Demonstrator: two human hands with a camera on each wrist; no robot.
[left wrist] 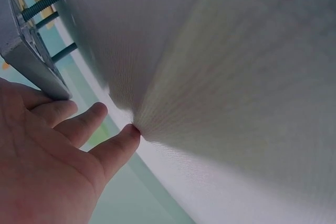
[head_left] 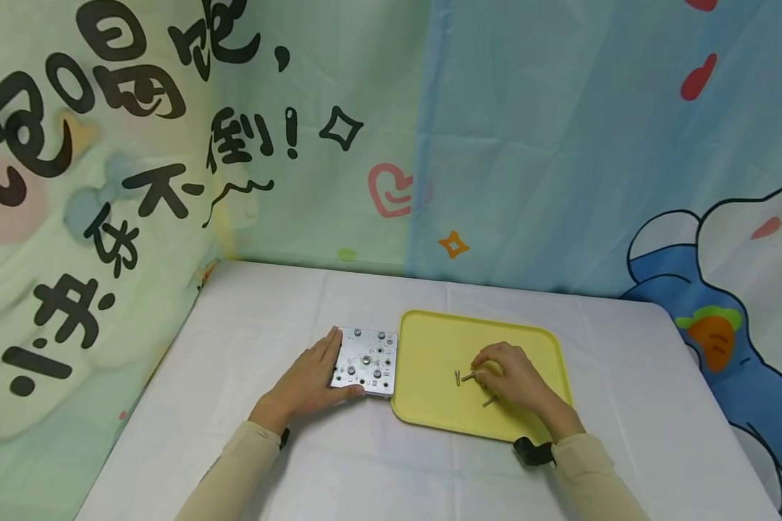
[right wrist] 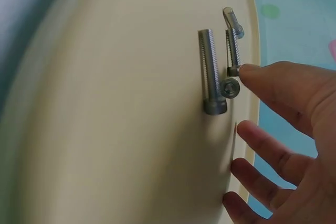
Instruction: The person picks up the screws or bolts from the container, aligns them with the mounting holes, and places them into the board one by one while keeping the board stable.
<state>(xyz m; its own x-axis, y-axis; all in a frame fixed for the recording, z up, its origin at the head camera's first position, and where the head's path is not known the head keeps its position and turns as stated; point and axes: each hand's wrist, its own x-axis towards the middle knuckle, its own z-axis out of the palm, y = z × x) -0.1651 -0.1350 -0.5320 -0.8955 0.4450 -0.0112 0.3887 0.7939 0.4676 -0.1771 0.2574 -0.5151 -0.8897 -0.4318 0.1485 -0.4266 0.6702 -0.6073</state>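
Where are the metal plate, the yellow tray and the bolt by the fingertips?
metal plate (head_left: 365, 360), head view, middle of its top face.
yellow tray (head_left: 430, 347), head view, bare floor near its left side.
bolt (right wrist: 212, 69), right wrist view, middle of its threaded shank.

Plate (head_left: 366, 362): bare metal, silvery, faint sheen, with threaded metal studs. Bolts (right wrist: 214, 72): bright steel, threaded shanks, smooth glossy heads. Tray (head_left: 430, 340): yellow plastic, smooth, matt to slightly satin. Table cover (head_left: 267, 318): white cloth, fine weave, matt, lightly creased. Backdrop (head_left: 528, 145): printed fabric, matt, soft folds.
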